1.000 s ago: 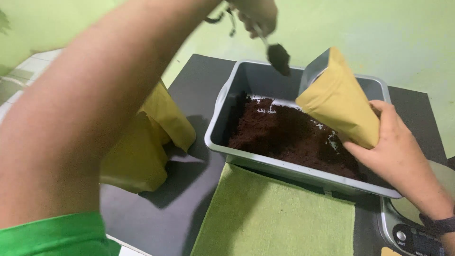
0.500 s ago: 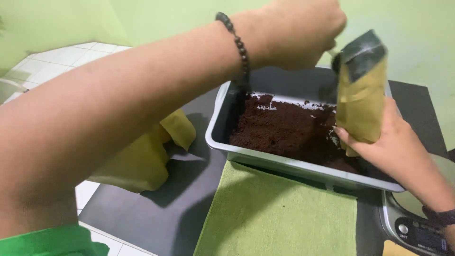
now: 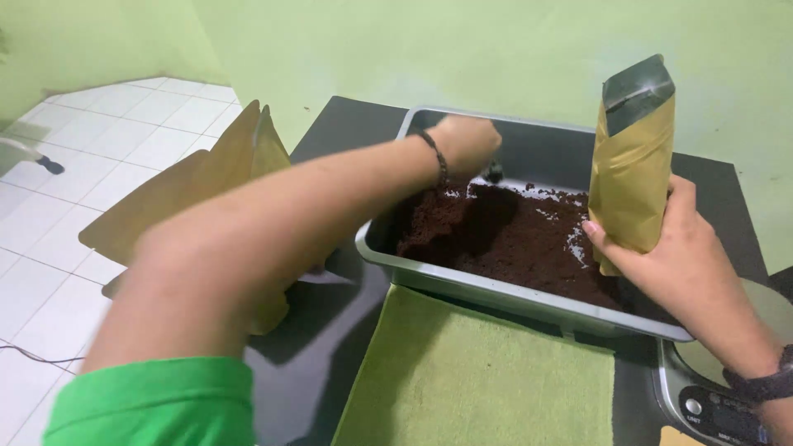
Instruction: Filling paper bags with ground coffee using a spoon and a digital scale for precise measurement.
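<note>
the right hand [image 3: 686, 256] is wrapped around a tan pouch [image 3: 632, 177], holding it upright at the tray's [image 3: 462, 277] right end, long axis vertical, dark open mouth on top. the left hand [image 3: 467, 142] is closed on a small dark scoop [image 3: 494, 172], dipped into the brown powder [image 3: 512, 235] at the far left of the tray. the pouch mouth lies right of and above the scoop. spare pouches [image 3: 206, 177] stand left; a green cloth [image 3: 479, 380] lies near, a scale [image 3: 727, 388] at near right.
</note>
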